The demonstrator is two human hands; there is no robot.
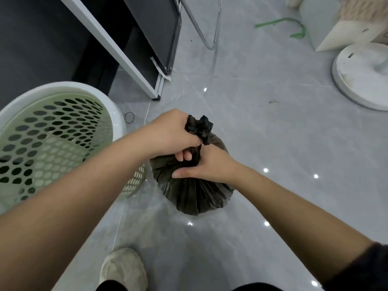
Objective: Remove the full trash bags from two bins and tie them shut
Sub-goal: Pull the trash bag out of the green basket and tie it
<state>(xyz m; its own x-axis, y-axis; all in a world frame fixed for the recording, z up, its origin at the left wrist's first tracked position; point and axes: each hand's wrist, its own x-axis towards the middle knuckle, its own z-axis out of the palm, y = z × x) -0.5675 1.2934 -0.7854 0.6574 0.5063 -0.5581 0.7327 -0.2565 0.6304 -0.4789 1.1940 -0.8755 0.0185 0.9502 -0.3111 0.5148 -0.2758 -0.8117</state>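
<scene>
Black trash bag (195, 194) sat on the grey floor (273, 131) under both hands; left hand (172, 133) gripped its bunched neck, right hand (207, 164) pinched the gathered plastic just below, green bin (52, 131) left of them
</scene>
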